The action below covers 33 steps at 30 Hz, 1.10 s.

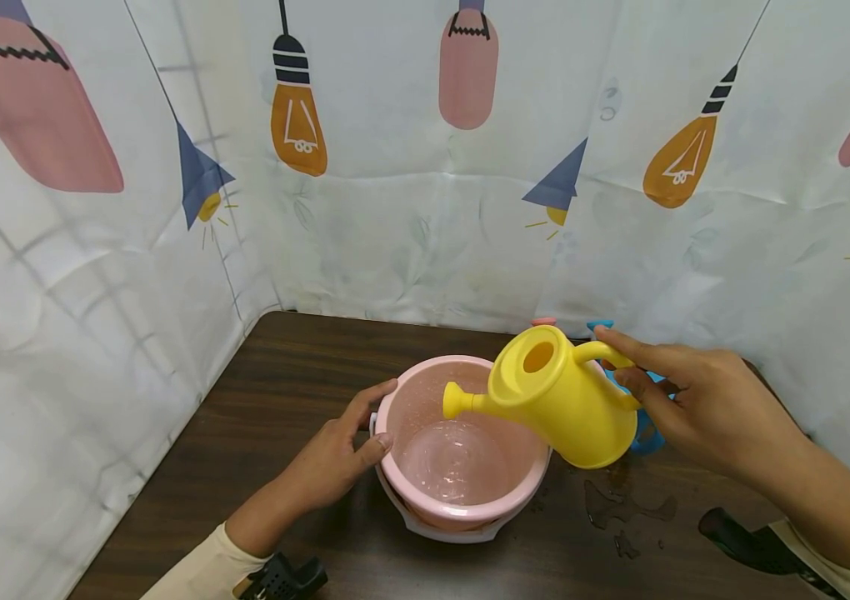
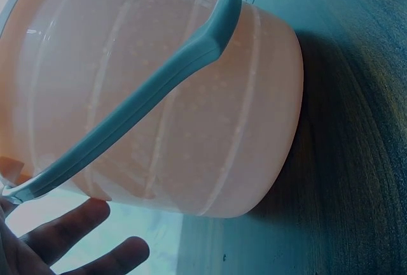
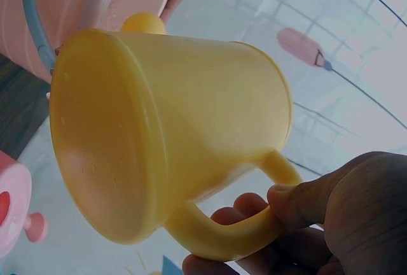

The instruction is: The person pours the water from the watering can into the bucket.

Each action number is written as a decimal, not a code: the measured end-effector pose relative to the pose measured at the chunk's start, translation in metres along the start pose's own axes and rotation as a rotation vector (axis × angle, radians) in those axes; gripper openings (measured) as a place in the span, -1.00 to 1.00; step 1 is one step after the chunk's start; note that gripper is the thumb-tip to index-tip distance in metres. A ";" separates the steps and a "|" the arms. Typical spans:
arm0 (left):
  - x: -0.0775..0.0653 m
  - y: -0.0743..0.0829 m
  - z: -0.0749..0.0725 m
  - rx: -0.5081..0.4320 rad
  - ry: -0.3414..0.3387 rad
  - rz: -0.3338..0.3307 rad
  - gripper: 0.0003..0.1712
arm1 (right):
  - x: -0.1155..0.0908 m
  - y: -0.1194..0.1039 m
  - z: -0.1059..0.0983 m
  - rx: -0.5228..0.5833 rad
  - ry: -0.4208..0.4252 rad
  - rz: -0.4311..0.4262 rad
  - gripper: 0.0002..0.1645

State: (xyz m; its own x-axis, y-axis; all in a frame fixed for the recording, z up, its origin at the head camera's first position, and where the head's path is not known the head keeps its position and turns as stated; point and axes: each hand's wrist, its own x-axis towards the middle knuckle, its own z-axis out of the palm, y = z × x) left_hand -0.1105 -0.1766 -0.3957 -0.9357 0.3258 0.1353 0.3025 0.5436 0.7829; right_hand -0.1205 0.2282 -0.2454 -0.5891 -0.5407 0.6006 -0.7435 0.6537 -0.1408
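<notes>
A pink bucket with a pale handle stands on the table and holds rippling water. My left hand holds its left rim, the thumb over the edge; two fingers stick out beside the wall in the left wrist view. In my right hand is the handle of a yellow watering can, thumb and fingers wrapped round it. The can is tilted left, its spout above the bucket's opening. Whether water leaves the spout is hard to make out.
Behind the yellow can, a blue object is partly hidden. A pink object with a knob shows in the right wrist view. Spilled water lies on the dark wooden table. A printed curtain hangs behind and at the left.
</notes>
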 end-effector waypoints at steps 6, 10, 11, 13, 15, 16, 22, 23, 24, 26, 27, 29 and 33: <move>0.000 -0.002 0.000 -0.005 0.008 0.015 -0.28 | 0.000 0.000 0.000 -0.006 -0.006 -0.008 -0.09; -0.001 -0.004 0.001 -0.008 0.014 0.045 -0.28 | 0.001 0.000 0.000 -0.009 -0.013 -0.009 -0.09; -0.001 -0.004 0.001 -0.009 0.016 0.052 -0.28 | 0.001 -0.001 0.000 -0.010 -0.014 -0.008 -0.08; -0.001 -0.004 0.001 -0.008 0.019 0.056 -0.28 | 0.000 -0.001 0.000 -0.008 -0.015 -0.007 -0.08; -0.001 -0.004 0.001 -0.008 0.021 0.057 -0.28 | 0.000 -0.001 0.000 -0.008 -0.014 -0.006 -0.08; -0.001 -0.004 0.001 -0.008 0.022 0.057 -0.28 | 0.000 -0.001 0.000 -0.009 -0.014 -0.006 -0.08; 0.000 -0.004 0.001 -0.009 0.022 0.060 -0.28 | 0.001 -0.001 -0.001 -0.007 -0.015 -0.008 -0.07; 0.000 -0.004 0.001 -0.009 0.021 0.060 -0.28 | 0.001 -0.001 -0.001 -0.006 -0.015 -0.009 -0.07; 0.000 -0.004 0.001 -0.010 0.020 0.061 -0.28 | 0.001 -0.001 -0.001 -0.006 -0.014 -0.010 -0.07; 0.000 -0.004 0.001 -0.008 0.020 0.058 -0.28 | 0.001 -0.001 0.000 -0.008 -0.013 -0.012 -0.07; 0.000 -0.004 0.001 -0.007 0.019 0.057 -0.28 | 0.001 -0.001 0.000 -0.010 -0.012 -0.012 -0.07; 0.000 -0.004 0.000 -0.005 0.018 0.052 -0.28 | 0.002 -0.002 0.000 -0.013 -0.010 -0.010 -0.07; 0.000 -0.004 0.000 0.003 0.018 0.046 -0.28 | 0.002 -0.002 0.000 -0.023 -0.006 -0.012 -0.07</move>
State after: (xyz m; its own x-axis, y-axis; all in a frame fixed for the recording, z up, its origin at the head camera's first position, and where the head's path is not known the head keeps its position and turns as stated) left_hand -0.1120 -0.1784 -0.3991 -0.9238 0.3369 0.1820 0.3460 0.5309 0.7736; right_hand -0.1202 0.2255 -0.2435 -0.5819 -0.5516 0.5977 -0.7433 0.6589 -0.1156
